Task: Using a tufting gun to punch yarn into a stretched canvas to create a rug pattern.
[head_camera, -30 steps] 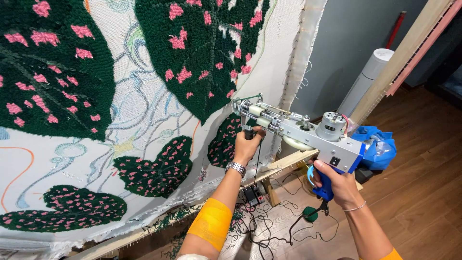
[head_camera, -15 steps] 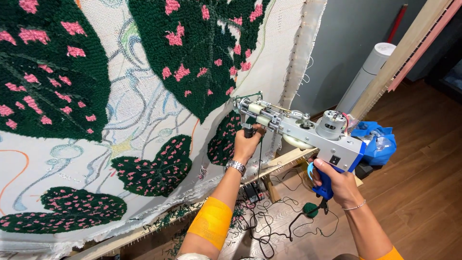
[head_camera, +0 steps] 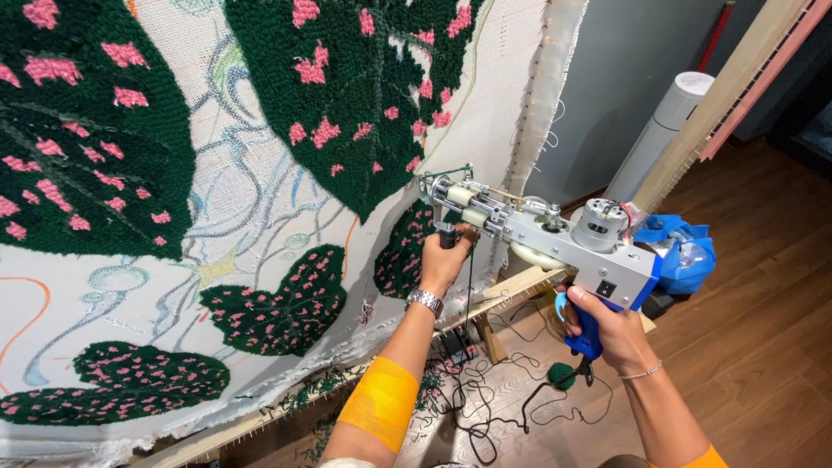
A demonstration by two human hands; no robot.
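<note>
We've got the tufting gun [head_camera: 555, 238] up in both hands, its long axis running from the blue grip at lower right up-left to the needle end, which sits right at the stretched backing cloth [head_camera: 260, 225]; our left hand [head_camera: 446, 260] is wrapped tight round the front handle, nearest the needle, and our right hand [head_camera: 607, 325] clamps the rear grip with fingers closed; the cloth carries dark green leaf patches [head_camera: 347, 78] dotted pink, a wooden frame rail [head_camera: 511, 290] runs below, tangled cables [head_camera: 485, 407] lie on the wood floor [head_camera: 763, 347], a white cylinder [head_camera: 663, 134] by the grey wall
</note>
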